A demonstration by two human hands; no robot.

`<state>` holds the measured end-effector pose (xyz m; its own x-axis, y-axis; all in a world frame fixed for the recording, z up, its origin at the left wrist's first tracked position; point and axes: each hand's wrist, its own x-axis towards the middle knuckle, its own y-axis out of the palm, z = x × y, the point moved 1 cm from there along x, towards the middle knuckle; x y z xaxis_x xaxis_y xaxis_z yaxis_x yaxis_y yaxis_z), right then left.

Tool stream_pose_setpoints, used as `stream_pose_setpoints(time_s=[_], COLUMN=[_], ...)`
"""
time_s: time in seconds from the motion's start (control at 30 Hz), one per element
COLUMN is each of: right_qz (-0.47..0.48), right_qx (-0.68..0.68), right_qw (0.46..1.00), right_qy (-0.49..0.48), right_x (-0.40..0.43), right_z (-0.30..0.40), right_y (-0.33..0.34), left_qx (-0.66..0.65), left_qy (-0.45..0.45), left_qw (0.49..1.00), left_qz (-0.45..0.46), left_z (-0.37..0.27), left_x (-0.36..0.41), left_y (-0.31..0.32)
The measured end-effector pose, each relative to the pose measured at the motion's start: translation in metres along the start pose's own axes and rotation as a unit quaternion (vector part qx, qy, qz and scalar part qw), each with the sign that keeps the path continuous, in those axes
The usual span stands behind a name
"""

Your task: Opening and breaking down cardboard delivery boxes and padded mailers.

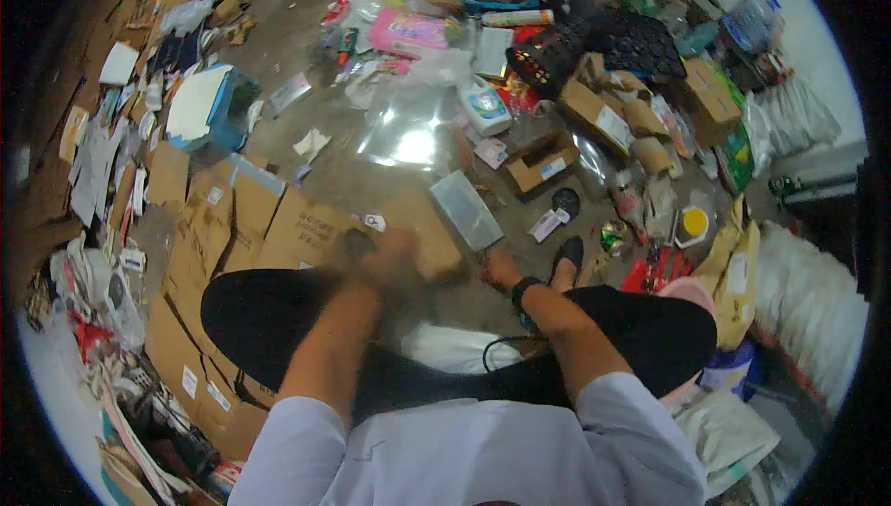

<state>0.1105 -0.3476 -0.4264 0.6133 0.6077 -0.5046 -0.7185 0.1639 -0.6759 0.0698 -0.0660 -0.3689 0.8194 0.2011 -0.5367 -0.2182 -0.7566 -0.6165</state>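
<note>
My left hand, blurred, is at the left side of a small brown cardboard box; whether its fingers grip the box cannot be made out. A small white printed tag lies just beyond that hand. My right hand has its fingers curled by the near end of a translucent grey plastic box. Contact between them is unclear. Flattened cardboard cartons spread to the left, partly under my left knee. Between my legs lies a white bag with a dark cord.
Mixed discards surround me: an open cardboard box, a white detergent bottle, a pink plastic package and a crushed can. A blue bin lies at left. A large filled white sack stands at right.
</note>
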Motion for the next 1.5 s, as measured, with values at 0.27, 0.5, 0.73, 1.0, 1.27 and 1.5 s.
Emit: stream_pose_setpoints(time_s=[0.27,0.5,0.73,1.0,1.27,1.5], right_qz=[-0.073,-0.059,-0.132,-0.074,-0.237,-0.325], right_qx=[-0.012,-0.005,0.092,0.289,0.344,0.112], right_qw=[0.989,0.996,0.981,0.934,0.905,0.938], right_qy=[0.127,0.071,0.104,0.196,0.074,0.047], right_x=[-0.025,-0.010,-0.038,-0.098,-0.093,-0.068], right_z=[0.061,-0.009,0.037,0.085,0.144,0.103], right_y=[-0.014,0.005,-0.095,-0.148,-0.135,-0.053], left_qx=[-0.035,-0.187,-0.103,-0.268,-0.277,-0.178], left_qy=[-0.077,-0.048,0.018,-0.070,-0.102,-0.044], left_qw=[0.992,0.981,0.989,0.955,0.948,0.980], left_qz=[-0.092,-0.035,-0.106,-0.102,-0.119,-0.077], left_z=[0.008,-0.052,-0.029,-0.038,-0.058,-0.065], left_x=[0.001,0.002,0.005,0.006,-0.015,-0.013], left_y=[0.039,0.055,0.093,0.085,0.065,0.055])
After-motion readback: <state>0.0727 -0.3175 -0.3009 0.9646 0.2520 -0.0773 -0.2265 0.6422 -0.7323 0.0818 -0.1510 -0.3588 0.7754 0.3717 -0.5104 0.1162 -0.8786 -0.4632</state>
